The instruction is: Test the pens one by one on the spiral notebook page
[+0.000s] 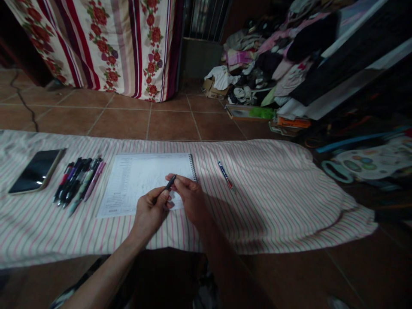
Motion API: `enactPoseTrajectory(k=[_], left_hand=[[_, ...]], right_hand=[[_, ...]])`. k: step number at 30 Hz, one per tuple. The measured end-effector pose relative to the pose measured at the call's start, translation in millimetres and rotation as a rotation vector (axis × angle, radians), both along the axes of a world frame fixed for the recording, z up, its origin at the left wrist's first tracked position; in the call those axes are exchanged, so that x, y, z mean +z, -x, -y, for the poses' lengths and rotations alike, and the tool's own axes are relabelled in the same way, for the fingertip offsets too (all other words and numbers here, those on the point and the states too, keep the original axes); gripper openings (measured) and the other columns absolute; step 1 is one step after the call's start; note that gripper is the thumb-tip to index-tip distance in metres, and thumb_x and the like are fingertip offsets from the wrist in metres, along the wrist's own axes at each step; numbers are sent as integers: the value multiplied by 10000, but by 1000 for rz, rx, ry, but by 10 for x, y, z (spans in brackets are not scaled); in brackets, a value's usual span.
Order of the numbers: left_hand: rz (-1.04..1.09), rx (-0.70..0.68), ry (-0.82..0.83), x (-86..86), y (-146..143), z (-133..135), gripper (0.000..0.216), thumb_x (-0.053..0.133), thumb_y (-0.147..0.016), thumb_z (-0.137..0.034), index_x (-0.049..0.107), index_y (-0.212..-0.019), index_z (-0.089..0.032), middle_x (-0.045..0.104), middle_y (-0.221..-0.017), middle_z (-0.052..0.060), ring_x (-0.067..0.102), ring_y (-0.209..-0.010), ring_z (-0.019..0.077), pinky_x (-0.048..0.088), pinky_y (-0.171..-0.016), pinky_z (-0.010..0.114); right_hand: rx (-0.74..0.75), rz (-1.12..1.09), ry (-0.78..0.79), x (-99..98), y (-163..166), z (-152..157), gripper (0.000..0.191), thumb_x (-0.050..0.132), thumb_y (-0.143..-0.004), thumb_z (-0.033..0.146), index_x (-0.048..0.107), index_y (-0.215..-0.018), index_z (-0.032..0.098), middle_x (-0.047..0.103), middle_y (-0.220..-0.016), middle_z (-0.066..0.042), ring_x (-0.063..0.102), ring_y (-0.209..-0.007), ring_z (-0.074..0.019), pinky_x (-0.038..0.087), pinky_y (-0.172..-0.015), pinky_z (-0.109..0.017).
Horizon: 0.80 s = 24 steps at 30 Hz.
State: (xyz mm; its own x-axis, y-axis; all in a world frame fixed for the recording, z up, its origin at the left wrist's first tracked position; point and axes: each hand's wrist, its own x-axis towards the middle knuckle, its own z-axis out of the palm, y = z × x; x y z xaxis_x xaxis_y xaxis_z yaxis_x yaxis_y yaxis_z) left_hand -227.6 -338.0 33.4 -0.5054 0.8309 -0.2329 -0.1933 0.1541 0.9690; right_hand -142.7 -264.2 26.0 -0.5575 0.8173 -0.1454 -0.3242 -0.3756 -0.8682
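Note:
A dark pen (170, 183) is held between both hands, tilted up toward the right, above a spiral notebook (128, 184). My left hand (152, 206) is closed round its lower part. At the upper end, the fingers of my right hand (189, 195) pinch its tip. The notebook lies flat with its coil on the right; faint marks and a printed column show on the page. To the right of the notebook, a blue, white and red pen (226, 175) rests alone on the striped cloth (277, 197).
Several pens (77, 180) lie bunched left of the notebook, beside a dark-screened tablet (37, 171). Beyond the cloth's far edge are floor tiles (128, 118) and a floral curtain (122, 51). Piled clothes (244, 64) fill the back right, and a pale plastic item (370, 161) stands at the right.

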Motion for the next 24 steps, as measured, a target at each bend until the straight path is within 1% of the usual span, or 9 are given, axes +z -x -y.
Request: enactPoseTrajectory(k=[6,11,12,14,16,18,21,23,24], left_hand=[[17,-82,15,-25,31,8,290,594,-756,-403,639,-729,-118,564,-491,1,433,-431,73,317,-437,206],[125,-204,5,1,89,13,347,553,-796,-438,603,-661,-122,536,-464,2,377,-413,59,264,-431,204],[151,-230,-4,13,102,15,340,554,-797,-432,613,-680,-119,549,-486,8,389,-427,62,271,-440,205],[192,-265,-15,35,125,18,291,597,-768,-402,639,-753,-114,599,-579,27,462,-491,79,311,-476,209],[209,-272,2,43,143,22,262,655,-719,-364,647,-801,-115,630,-667,38,525,-559,98,352,-525,217],[201,-276,32,30,154,27,250,681,-696,-341,647,-792,-114,631,-682,35,546,-578,104,372,-557,226],[197,-281,12,-11,157,33,249,651,-730,-351,647,-802,-112,606,-629,16,518,-533,91,356,-542,227],[205,-280,-19,-35,157,33,257,627,-754,-359,646,-828,-113,587,-601,6,499,-508,89,330,-517,228],[208,-278,-28,-43,156,32,259,619,-762,-361,646,-834,-113,580,-589,4,491,-500,89,320,-508,229]], right_hand=[[32,-5,43,-18,2,-2,321,669,-709,391,676,-928,156,572,-583,19,498,-437,-97,399,-397,-242],[68,-36,25,-13,-12,-9,318,650,-720,416,655,-912,162,535,-528,37,483,-409,-101,383,-387,-241],[56,-23,11,-20,-18,-19,309,648,-723,415,657,-901,163,535,-525,38,476,-412,-96,381,-400,-239],[-26,32,-24,-42,-31,-49,278,652,-723,399,672,-874,166,579,-580,20,492,-475,-92,396,-462,-236],[-134,103,-42,-66,-45,-81,253,665,-712,383,692,-858,178,649,-719,-8,526,-598,-99,420,-563,-236],[-185,148,-37,-79,-56,-105,253,670,-706,388,706,-865,194,684,-871,-27,545,-711,-111,426,-662,-243],[-143,118,-7,-74,-68,-109,282,662,-713,410,707,-913,217,686,-996,-39,563,-797,-132,428,-737,-271],[-87,77,-6,-68,-73,-98,290,676,-703,397,705,-931,220,684,-992,-40,571,-801,-137,434,-735,-281],[-49,62,-4,-67,-75,-91,296,681,-699,392,704,-934,215,688,-942,-38,571,-764,-136,439,-707,-283]])
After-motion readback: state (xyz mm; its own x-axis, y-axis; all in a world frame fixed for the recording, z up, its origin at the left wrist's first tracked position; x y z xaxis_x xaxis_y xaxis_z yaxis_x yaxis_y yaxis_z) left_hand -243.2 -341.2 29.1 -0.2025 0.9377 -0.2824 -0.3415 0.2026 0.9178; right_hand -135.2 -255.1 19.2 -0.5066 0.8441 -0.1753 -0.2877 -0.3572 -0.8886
